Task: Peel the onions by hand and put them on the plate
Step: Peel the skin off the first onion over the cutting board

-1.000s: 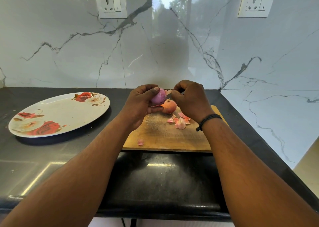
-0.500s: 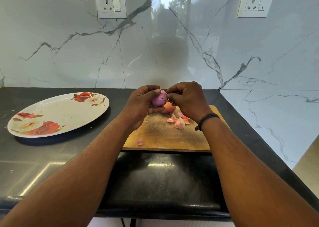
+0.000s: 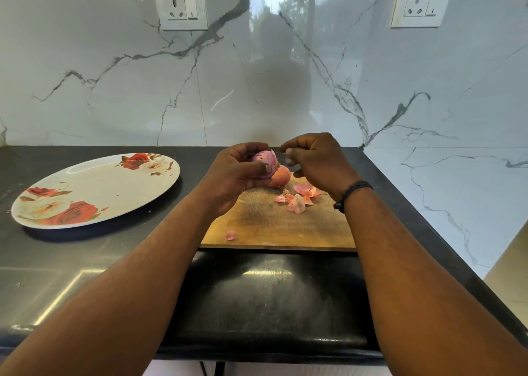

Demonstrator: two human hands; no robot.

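One onion [image 3: 264, 166] inside left grip [image 3: 234, 172].

In the middle of the frame, the left hand [image 3: 237, 175] holds a purple onion [image 3: 264, 161]. The right hand [image 3: 317, 158] pinches its skin. A flowery plate [image 3: 94, 189] sits at left.

Changes since one second ago:

The right hand [image 3: 317, 161] has drawn away from the purple onion [image 3: 264, 164]. One second ago its fingertips were pressed against the onion's right side; now a gap separates them, and the hand sits just to the right of the onion with its fingers curled in a pinch. Whether a scrap of skin is held in that pinch cannot be determined.

A thin flap of skin now stands up at the onion's upper right edge.

The left hand [image 3: 237, 172] has turned the onion slightly, so more of its streaked peeled surface faces the camera.
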